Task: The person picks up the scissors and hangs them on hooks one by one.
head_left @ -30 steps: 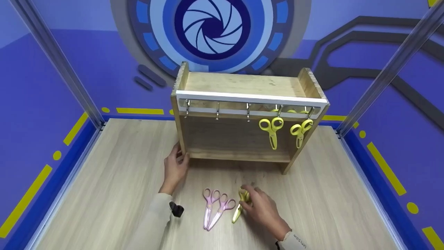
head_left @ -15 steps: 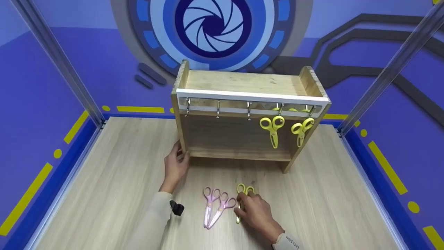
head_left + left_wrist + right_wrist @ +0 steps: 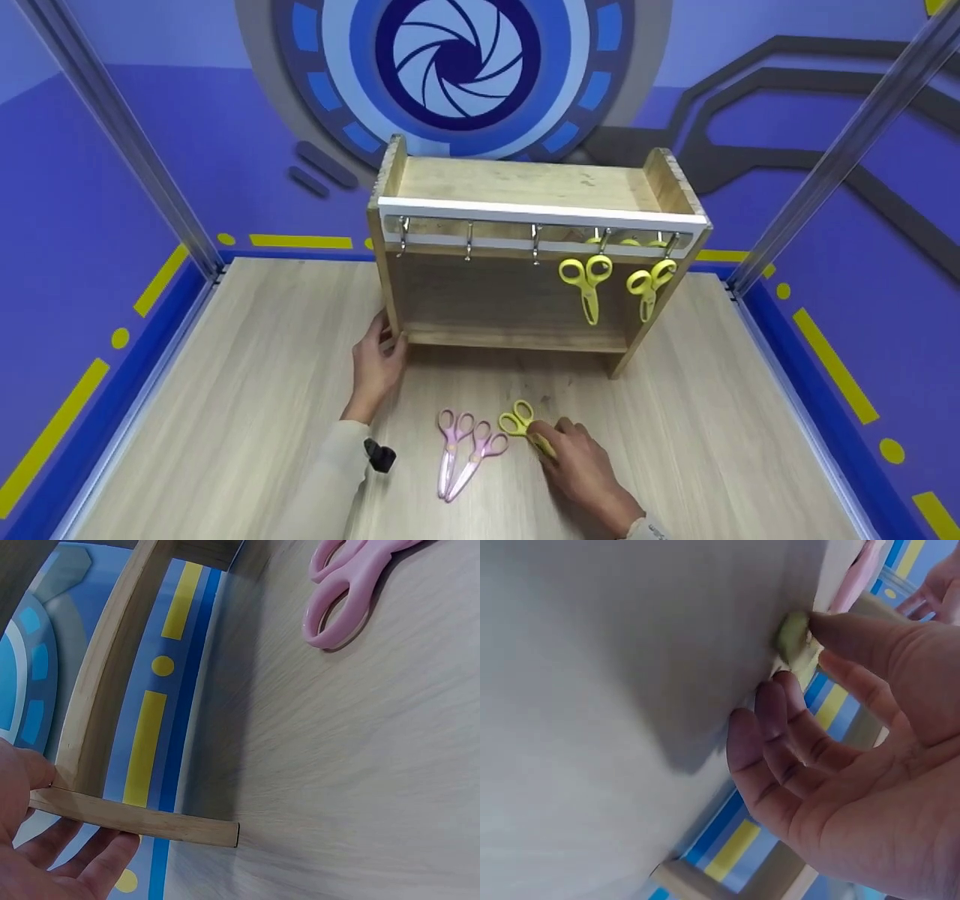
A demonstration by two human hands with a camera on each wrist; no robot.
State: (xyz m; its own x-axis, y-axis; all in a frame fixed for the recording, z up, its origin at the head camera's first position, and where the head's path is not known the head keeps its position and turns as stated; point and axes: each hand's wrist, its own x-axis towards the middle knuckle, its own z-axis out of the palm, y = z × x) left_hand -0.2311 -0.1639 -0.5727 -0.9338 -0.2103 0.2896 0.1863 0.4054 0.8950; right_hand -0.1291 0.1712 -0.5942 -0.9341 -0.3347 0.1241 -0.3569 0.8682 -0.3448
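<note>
My left hand (image 3: 375,369) grips the lower left side panel of a wooden rack (image 3: 388,289). In the left wrist view the thumb lies in front of that panel (image 3: 150,821) and the fingers behind it. Low over the table, my right hand (image 3: 583,463) pinches a pair of yellow scissors (image 3: 529,430) between thumb and fingers, their handle loops pointing up and left. The blades are hidden by the hand. To their left lie two pairs of pink scissors, one (image 3: 451,448) beside the other (image 3: 475,456), blades toward me.
A white rail (image 3: 465,208) with several metal hooks runs across the rack's front. Two yellow scissors hang at its right end, one pair (image 3: 589,296) left of the other (image 3: 648,289). Blue patterned walls (image 3: 202,150) with metal posts enclose the wooden table (image 3: 255,420).
My right hand has shifted its hold on the yellow scissors and turned them, so the handles swing to the left. It now sits slightly further right. The left hand stays on the rack.
</note>
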